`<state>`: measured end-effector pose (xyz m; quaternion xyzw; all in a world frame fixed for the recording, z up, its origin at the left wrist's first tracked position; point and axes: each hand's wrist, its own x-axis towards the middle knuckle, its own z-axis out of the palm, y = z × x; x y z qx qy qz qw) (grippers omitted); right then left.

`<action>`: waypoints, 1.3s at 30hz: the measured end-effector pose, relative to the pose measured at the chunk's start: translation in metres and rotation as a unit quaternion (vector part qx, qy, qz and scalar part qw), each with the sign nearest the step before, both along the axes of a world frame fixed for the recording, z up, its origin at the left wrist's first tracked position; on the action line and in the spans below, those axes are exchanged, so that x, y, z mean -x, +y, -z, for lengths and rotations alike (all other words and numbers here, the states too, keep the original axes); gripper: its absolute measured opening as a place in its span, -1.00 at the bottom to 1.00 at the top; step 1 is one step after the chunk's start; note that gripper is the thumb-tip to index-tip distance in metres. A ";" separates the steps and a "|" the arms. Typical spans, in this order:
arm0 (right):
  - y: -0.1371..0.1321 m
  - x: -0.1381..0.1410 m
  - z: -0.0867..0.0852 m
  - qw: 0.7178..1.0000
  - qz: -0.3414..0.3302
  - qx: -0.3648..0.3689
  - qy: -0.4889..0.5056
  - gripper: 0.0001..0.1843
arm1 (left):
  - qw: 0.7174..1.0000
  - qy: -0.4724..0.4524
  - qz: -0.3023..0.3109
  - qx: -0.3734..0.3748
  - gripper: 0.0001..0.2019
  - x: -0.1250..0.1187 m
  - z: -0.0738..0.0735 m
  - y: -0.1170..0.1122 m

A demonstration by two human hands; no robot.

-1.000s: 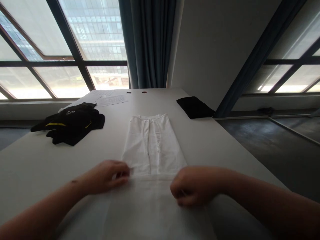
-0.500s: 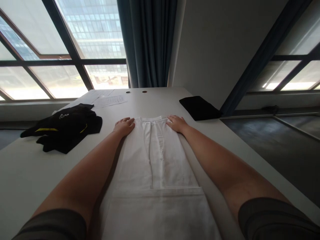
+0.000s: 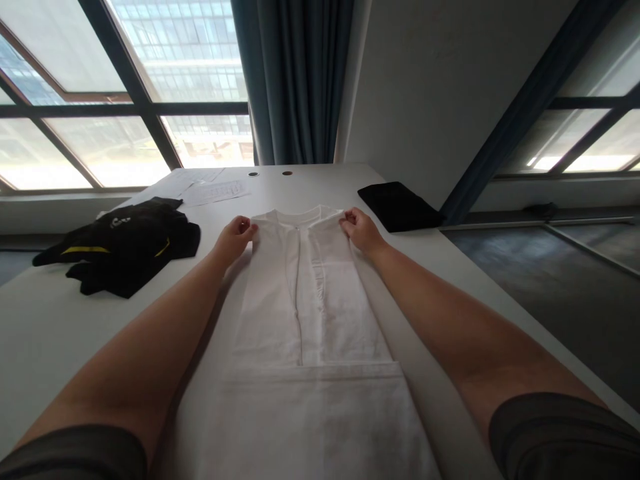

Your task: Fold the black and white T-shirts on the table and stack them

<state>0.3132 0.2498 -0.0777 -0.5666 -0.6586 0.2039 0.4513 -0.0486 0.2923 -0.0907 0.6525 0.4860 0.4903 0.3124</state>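
Note:
A long folded white shirt (image 3: 310, 300) lies lengthwise on the white table, its sides turned in toward a seam down the middle. A straight folded edge crosses it nearer to me. My left hand (image 3: 236, 240) pinches the far left corner between thumb and fingers. At the far right corner, my right hand (image 3: 364, 230) grips the cloth in the same way. The far edge between both hands is slightly raised and curves like a neckline. The shirt's near end runs out of the bottom of the view.
On the white table (image 3: 60, 353), a crumpled black garment (image 3: 130, 243) with yellow trim lies left, and a flat folded black cloth (image 3: 400, 205) lies right. Printed paper (image 3: 215, 193) rests at the back left. A blue curtain (image 3: 295, 80) and windows stand beyond.
Both hands have gone from lying flat on the far corners to pinching them. The shirt's far edge has lifted a little and spread wider. The view has tilted slightly down.

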 end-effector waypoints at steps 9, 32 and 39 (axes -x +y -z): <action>-0.117 -0.021 -0.050 0.971 -0.222 -0.015 -0.084 -0.83 | 0.972 -0.010 0.234 -0.030 -0.58 0.042 -0.042 -0.110; -0.140 -0.009 0.018 0.897 -0.251 0.045 -0.361 -0.28 | 0.858 0.476 0.189 -0.030 -0.23 0.015 0.005 -0.153; -0.131 -0.032 0.017 0.901 -0.222 0.040 -0.371 -0.35 | 0.857 0.484 0.177 -0.026 -0.23 0.036 0.010 -0.146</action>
